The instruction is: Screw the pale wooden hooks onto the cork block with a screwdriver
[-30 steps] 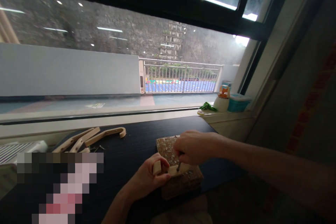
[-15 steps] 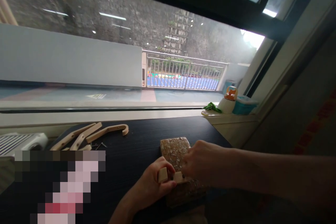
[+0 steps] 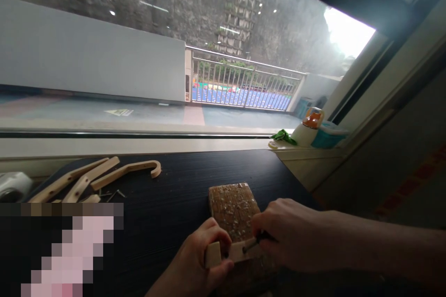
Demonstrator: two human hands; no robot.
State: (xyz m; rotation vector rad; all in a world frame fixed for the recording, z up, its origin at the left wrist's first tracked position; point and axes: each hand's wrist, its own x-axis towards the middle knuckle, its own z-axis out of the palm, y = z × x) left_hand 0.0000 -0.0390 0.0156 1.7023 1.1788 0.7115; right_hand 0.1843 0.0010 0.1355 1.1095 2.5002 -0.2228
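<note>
Left hand (image 3: 205, 257): fingers clamped on wood piece (image 3: 237, 251), which lies across block (image 3: 234, 209) on table (image 3: 181, 171). Right hand (image 3: 278, 232): fingers closed round dark tool (image 3: 259, 238), tip at wood piece. More wood parts (image 3: 85, 181), far left.

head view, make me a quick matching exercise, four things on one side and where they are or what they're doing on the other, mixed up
Column one
1. left hand
2. right hand
3. green cloth
4. loose hooked wooden piece

Column two
A. on the dark table, away from both hands
B. gripping a thin dark tool
C. on the window sill
D. fingers around the end of a pale wooden part

Pairs: 1-D, 2-B, 3-C, 4-A
</note>
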